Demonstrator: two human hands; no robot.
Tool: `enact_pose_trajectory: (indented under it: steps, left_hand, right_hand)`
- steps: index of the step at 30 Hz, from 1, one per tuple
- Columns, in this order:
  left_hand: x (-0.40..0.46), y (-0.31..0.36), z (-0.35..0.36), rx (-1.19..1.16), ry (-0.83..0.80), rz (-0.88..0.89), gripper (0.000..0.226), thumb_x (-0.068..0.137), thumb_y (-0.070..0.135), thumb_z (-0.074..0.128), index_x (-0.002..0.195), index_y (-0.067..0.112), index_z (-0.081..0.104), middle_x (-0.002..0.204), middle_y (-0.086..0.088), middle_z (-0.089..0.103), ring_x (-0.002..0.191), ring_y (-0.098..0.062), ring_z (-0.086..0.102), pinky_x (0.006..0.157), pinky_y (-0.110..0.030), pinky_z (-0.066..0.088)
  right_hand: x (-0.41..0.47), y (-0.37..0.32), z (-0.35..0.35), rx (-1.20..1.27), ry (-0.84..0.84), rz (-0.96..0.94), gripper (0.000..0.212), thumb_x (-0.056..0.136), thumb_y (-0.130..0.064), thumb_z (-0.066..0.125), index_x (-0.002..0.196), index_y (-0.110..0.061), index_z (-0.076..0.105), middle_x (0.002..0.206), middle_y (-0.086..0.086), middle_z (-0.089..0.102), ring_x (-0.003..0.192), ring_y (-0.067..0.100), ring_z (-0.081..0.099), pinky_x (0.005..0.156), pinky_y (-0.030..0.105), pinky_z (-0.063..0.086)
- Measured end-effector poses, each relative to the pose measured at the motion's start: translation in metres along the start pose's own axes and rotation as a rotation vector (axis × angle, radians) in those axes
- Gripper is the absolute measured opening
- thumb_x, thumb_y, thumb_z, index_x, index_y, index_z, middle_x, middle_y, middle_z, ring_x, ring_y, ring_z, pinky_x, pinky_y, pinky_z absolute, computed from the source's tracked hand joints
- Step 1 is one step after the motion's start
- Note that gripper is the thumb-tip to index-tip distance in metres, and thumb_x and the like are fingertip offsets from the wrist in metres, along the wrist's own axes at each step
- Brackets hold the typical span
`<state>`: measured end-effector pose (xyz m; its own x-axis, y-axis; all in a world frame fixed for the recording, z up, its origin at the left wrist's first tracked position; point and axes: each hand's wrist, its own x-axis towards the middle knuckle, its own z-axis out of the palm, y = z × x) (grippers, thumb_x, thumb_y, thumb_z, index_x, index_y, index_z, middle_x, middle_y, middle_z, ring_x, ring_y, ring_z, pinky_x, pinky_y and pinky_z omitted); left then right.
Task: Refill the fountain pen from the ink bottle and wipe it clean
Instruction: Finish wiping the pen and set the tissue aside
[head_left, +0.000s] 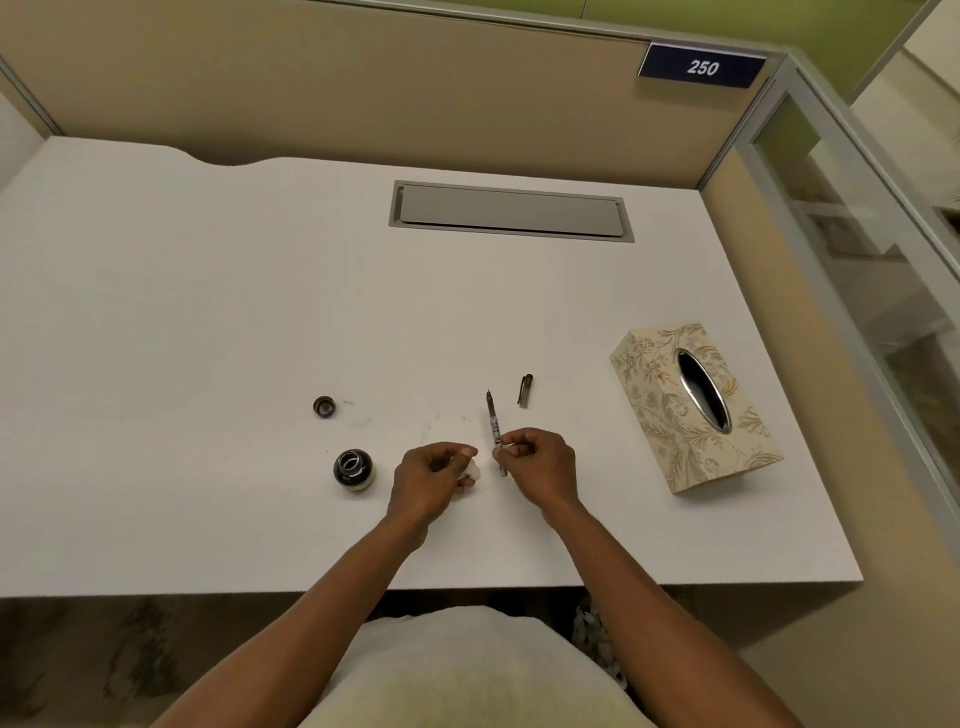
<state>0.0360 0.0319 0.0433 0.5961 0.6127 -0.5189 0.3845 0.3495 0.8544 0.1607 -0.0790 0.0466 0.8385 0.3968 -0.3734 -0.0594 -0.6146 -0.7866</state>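
I see white desk (208, 312) mostly bare; wide room toward 12 and 9 o'clock, near edge close under my forearms. Ink bottle (354, 469) open, dark inside, round glass; its cap (324, 406) at 11 o'clock of it. Right hand (540, 467) pinches slim fountain pen (492, 418), nib toward 12. Left hand (431, 475) curled round white tissue wad (471, 472). Pen cap (525, 390) lies apart. Floral tissue box (691, 405) at 3 o'clock.

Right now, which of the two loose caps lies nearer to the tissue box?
The slim pen cap with a clip; the round bottle cap lies far left of the tissue box.
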Motion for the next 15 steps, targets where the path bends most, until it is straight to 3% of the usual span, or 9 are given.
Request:
enact_pose_trajectory:
  steps: [6, 11, 15]
  left_hand:
    - [-0.004, -0.006, -0.003, -0.046, 0.019, -0.008, 0.014, 0.096, 0.017, 0.066, 0.104, 0.015, 0.077, 0.093, -0.007, 0.078, 0.077, -0.019, 0.074, 0.068, -0.023, 0.058]
    - [-0.001, -0.009, -0.008, 0.004, 0.037, 0.017, 0.016, 0.094, 0.023, 0.068, 0.107, 0.031, 0.075, 0.103, -0.010, 0.075, 0.077, -0.017, 0.077, 0.088, -0.037, 0.060]
    - [-0.002, -0.009, -0.008, 0.058, 0.051, 0.021, 0.012, 0.090, 0.030, 0.071, 0.096, 0.038, 0.076, 0.104, -0.006, 0.074, 0.080, -0.014, 0.075, 0.087, -0.038, 0.059]
  right_hand:
    - [0.003, -0.004, 0.018, -0.141, 0.061, -0.024, 0.012, 0.075, -0.025, 0.080, 0.087, -0.024, 0.078, 0.078, -0.007, 0.077, 0.084, 0.015, 0.073, 0.083, 0.032, 0.058]
    - [0.001, -0.004, 0.024, -0.187, 0.100, -0.028, 0.014, 0.075, -0.027, 0.082, 0.087, -0.024, 0.077, 0.077, -0.007, 0.076, 0.084, 0.017, 0.073, 0.082, 0.034, 0.058]
    - [0.001, -0.005, 0.024, -0.199, 0.110, -0.031, 0.014, 0.075, -0.026, 0.083, 0.086, -0.024, 0.076, 0.072, -0.008, 0.073, 0.081, 0.016, 0.072, 0.080, 0.033, 0.057]
